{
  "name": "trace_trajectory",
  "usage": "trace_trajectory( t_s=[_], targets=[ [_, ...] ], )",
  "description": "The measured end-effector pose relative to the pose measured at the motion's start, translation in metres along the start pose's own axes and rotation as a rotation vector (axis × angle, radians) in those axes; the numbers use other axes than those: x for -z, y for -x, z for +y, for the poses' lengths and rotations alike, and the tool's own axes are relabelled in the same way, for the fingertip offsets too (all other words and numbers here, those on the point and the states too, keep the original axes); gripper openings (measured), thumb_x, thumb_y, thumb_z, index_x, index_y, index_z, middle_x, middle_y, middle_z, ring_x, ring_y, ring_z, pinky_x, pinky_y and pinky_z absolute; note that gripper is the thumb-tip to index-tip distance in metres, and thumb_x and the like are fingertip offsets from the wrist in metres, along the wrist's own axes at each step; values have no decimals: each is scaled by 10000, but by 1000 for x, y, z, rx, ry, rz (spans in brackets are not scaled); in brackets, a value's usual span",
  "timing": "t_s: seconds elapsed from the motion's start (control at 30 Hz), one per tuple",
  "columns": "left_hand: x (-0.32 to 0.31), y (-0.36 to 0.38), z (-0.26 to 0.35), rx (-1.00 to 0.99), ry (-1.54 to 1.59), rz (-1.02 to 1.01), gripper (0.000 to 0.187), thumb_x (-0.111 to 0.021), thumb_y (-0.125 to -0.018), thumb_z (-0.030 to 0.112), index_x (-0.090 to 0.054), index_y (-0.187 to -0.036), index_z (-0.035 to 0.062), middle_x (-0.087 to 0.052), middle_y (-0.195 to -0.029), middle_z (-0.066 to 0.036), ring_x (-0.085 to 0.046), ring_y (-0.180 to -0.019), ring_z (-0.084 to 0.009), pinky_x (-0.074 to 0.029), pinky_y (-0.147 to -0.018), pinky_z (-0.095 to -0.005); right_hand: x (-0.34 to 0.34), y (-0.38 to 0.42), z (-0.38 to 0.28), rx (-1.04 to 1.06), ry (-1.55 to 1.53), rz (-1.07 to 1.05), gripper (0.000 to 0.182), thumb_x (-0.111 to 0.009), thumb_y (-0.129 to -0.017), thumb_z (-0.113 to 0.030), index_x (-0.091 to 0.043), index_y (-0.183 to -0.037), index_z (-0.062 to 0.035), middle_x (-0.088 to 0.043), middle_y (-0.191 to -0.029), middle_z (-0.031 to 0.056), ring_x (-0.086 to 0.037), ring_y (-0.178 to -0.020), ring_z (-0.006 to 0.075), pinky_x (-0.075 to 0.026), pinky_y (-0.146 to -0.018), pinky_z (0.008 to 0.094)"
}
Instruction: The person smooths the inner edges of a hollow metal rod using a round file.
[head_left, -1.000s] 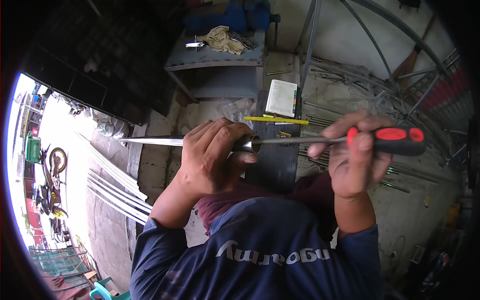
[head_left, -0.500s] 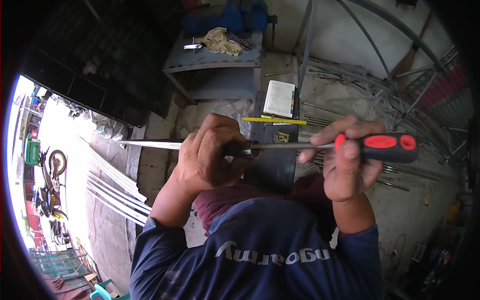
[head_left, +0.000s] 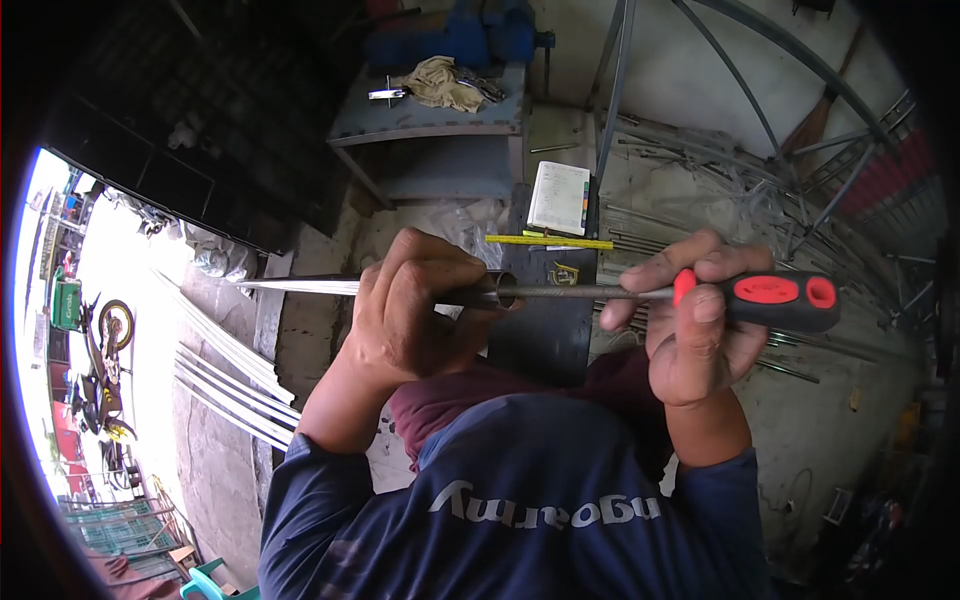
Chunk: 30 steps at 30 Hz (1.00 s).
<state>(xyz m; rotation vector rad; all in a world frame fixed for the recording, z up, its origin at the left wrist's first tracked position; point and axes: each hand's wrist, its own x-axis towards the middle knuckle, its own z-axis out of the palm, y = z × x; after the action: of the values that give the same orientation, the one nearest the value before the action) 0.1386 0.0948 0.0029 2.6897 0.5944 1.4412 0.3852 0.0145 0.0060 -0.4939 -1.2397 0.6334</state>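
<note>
My left hand (head_left: 405, 300) is closed around a shiny metal tube (head_left: 310, 286), held level in front of my chest. Its round open end (head_left: 508, 290) faces right, past my fingers. A thin round file (head_left: 580, 292) has its tip at or inside that opening; how deep it reaches is hidden. My right hand (head_left: 700, 320) grips the file's black and red handle (head_left: 780, 302) near the collar, thumb on the near side and fingers on the far side.
A notebook (head_left: 560, 197), a yellow folding rule (head_left: 548, 241) and small brass-coloured pieces (head_left: 564, 274) lie on a dark bench (head_left: 545, 340). Ahead stands a metal table (head_left: 430, 128) with a cloth (head_left: 445, 85). White lengths (head_left: 235, 350) lie at left, a metal frame (head_left: 725, 60) stands at right.
The file and its handle have shifted slightly right and a little lower, tilting somewhat. The tube end has risen slightly. Both hands keep their grips.
</note>
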Motion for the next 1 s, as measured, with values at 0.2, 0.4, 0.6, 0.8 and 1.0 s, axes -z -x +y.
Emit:
trace_trajectory(
  t_s=[0.2, 0.4, 0.6, 0.8, 1.0],
  targets=[
    [3, -2, 0, -6, 52, 39, 549, -1013, -689, 144, -664, -1085, -7, -707, -924, -153, -726, -792, -245, -573, -618, -299, 5, -4, -8, 5, -24, 99, 186, -510, -1128, -221, -477, -1231, -70, -652, -923, 187, -664, -633, 234, -627, -557, 377],
    [6, -9, 0, -113, 17, -30, 509, -951, -778, 178, -655, -1124, -49, -703, -925, -172, -740, -773, -268, -599, -587, -335, 15, -16, -17, 48, -113, 158, 222, -555, -1118, -213, -479, -1270, -69, -681, -952, 193, -680, -664, 232, -641, -571, 382],
    [5, -9, 0, -115, 60, -34, 502, -926, -812, 204, -637, -1120, -68, -705, -906, -174, -736, -742, -270, -598, -581, -354, 23, -20, -21, 45, -25, 132, 235, -520, -1136, -276, -474, -1254, -78, -655, -911, 170, -668, -652, 234, -625, -557, 377],
    [9, -10, 1, -36, 55, -54, 460, -908, -836, 226, -673, -1112, -58, -732, -925, -178, -741, -765, -280, -594, -638, -343, 21, -8, -18, -12, 37, 107, 250, -489, -1141, -288, -465, -1281, -83, -635, -927, 174, -674, -651, 240, -644, -556, 389],
    [2, -13, -1, -120, 68, -54, 451, -862, -883, 259, -651, -1133, -52, -718, -918, -153, -730, -734, -279, -587, -611, -367, 1, -3, -3, 8, -15, -16, 227, -600, -1098, -154, -461, -1237, -40, -694, -939, 231, -685, -639, 233, -634, -587, 378]
  ],
)
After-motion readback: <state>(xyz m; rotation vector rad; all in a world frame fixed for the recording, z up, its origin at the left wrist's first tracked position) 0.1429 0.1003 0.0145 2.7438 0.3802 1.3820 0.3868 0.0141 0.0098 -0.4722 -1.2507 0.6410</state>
